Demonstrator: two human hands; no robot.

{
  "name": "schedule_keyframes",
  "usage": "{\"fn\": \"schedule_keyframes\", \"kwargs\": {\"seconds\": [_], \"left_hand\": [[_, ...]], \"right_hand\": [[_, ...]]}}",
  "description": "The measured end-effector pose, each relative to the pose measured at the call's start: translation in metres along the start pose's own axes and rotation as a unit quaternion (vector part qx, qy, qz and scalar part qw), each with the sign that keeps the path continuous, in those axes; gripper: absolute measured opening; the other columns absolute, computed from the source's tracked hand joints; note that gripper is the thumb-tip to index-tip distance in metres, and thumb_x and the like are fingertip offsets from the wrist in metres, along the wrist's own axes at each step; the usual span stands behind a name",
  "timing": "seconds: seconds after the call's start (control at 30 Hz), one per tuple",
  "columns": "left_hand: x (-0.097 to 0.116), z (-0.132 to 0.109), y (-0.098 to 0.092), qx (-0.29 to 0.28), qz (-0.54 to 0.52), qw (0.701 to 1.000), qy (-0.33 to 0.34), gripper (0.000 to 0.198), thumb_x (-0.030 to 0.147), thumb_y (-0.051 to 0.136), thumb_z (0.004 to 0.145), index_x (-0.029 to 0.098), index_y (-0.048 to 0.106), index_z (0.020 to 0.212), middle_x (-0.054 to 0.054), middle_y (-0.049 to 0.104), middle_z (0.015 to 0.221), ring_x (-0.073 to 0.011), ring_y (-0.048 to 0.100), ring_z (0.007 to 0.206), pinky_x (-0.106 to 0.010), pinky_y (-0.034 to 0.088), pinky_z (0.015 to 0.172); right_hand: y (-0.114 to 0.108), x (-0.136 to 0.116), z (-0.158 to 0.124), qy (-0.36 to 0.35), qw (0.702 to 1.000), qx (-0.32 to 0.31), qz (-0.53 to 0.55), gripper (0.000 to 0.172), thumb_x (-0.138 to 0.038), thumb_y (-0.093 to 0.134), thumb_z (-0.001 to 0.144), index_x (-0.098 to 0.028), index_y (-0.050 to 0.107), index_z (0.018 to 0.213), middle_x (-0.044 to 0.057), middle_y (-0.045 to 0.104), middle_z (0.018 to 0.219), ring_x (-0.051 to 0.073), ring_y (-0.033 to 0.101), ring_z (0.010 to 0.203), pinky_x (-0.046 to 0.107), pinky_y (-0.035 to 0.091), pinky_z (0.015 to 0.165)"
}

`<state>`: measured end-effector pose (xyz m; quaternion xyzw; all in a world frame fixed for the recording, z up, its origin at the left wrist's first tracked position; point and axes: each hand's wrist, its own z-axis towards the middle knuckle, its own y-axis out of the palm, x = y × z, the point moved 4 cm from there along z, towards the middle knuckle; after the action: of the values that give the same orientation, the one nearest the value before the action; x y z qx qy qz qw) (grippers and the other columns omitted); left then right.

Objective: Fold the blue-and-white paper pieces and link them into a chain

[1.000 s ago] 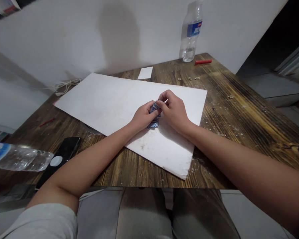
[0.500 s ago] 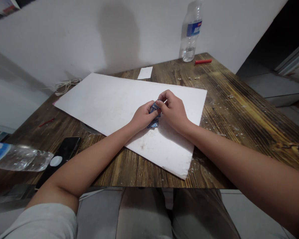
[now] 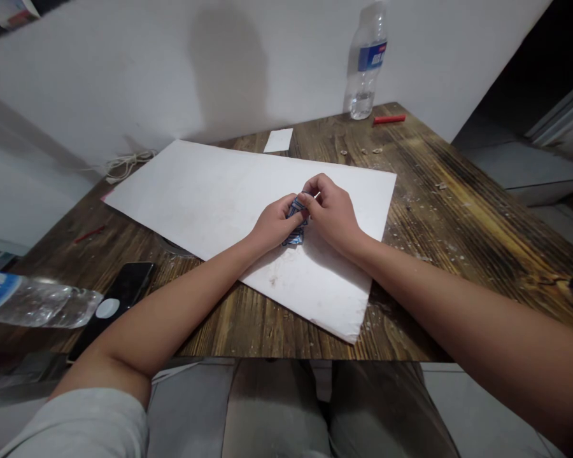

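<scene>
A small crumpled piece of blue-and-white printed material (image 3: pixel 295 222) lies on a white foam board (image 3: pixel 210 203), and its exact kind is hard to tell. My left hand (image 3: pixel 277 224) pinches its upper part from the left. My right hand (image 3: pixel 332 213) grips it from the right, and the fingertips of both hands nearly meet. A thin white tip (image 3: pixel 318 194) pokes out just above my right fingers. The fingers hide the middle of the piece, while its lower end shows below them.
The board rests on a scarred wooden table (image 3: pixel 424 197) strewn with pale crumbs. Beyond it stand a water bottle (image 3: pixel 367 70), a red stick (image 3: pixel 389 119) and a paper slip (image 3: pixel 277 140). A bottle (image 3: pixel 38 304) lies at left, beside a black phone (image 3: pixel 124 299).
Both hands stay in almost the same place on the blue piece. Only small finger shifts and a slight camera movement show.
</scene>
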<state>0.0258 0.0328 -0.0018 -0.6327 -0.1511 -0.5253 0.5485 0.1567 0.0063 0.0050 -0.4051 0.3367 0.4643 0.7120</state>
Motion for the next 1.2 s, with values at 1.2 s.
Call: {"fn": "schedule_keyframes", "kwargs": {"seconds": [1.2], "left_hand": [[-0.0003,-0.0008,0.0000,0.008,0.043,0.999,0.007,0.019,0.033,0.054,0.086,0.018,0.062,0.095,-0.004,0.069,0.090,-0.0146,0.060,0.082,-0.032,0.045,0.075]], "right_hand": [[0.0033,0.0014,-0.0007,0.021,0.999,-0.024,-0.024,0.015,-0.034,0.053,0.088,-0.024,0.050,0.077,0.001,0.059,0.076,0.016,0.050,0.072,0.034,0.035,0.068]]}}
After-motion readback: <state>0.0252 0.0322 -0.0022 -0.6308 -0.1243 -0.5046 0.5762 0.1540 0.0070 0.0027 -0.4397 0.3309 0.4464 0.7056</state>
